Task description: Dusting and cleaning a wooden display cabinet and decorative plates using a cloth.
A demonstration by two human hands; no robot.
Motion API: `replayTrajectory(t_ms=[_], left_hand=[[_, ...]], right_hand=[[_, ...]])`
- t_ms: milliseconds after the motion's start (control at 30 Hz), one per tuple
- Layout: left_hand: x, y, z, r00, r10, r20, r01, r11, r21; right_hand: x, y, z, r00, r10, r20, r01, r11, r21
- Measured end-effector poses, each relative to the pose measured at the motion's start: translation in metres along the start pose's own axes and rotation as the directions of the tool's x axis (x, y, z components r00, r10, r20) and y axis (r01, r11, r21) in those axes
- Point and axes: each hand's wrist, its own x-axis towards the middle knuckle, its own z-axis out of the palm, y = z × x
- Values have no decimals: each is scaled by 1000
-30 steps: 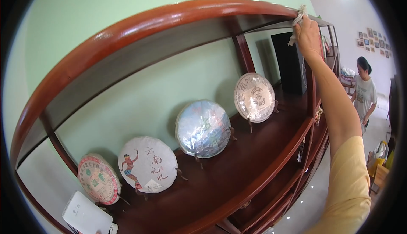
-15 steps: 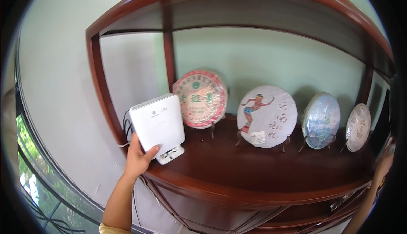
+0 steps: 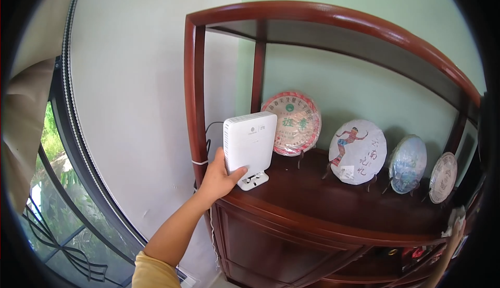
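A white upright router (image 3: 250, 144) on a small foot stands at the left end of the dark wooden shelf (image 3: 312, 199). My left hand (image 3: 220, 177) is closed around its lower left side, the thumb across the front and the fingers behind. At the far right edge my right hand (image 3: 456, 229) is partly seen and blurred, by the right end of the shelf. A crumpled whitish cloth-like piece (image 3: 455, 216) shows at that hand; its fingers are not clear.
Several paper-wrapped tea cakes stand on little holders: one with a red rim (image 3: 292, 126), a white one (image 3: 357, 152), a bluish one (image 3: 408, 164) and a small one (image 3: 443, 178). Cables (image 3: 209, 142) run behind the router. A window (image 3: 62, 199) with a curtain (image 3: 31, 116) is at left.
The view has swung left, so the shelf and router appear further right. The router appears more upright, my left hand still on it. My right hand shows lower, with a whitish piece now visible.
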Motion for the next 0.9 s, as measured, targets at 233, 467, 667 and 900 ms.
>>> replayTrajectory(t_ms=[233,467,667,900], left_hand=[[18,6,11,995,46,-94,-76,935,-346],[19,-7,20,992,42,-116,-94,862,-498],[12,-2,16,990,20,-141,-80,897,-434],[14,-4,16,993,3,-120,-61,874,-482]], right_hand=[[-128,-257,202,902,17,431,-227,869,441],[-187,-389,359,559,-503,659,-55,770,635],[-257,-520,459,239,-925,295,695,375,614],[-226,-475,531,298,-790,536,786,522,332]])
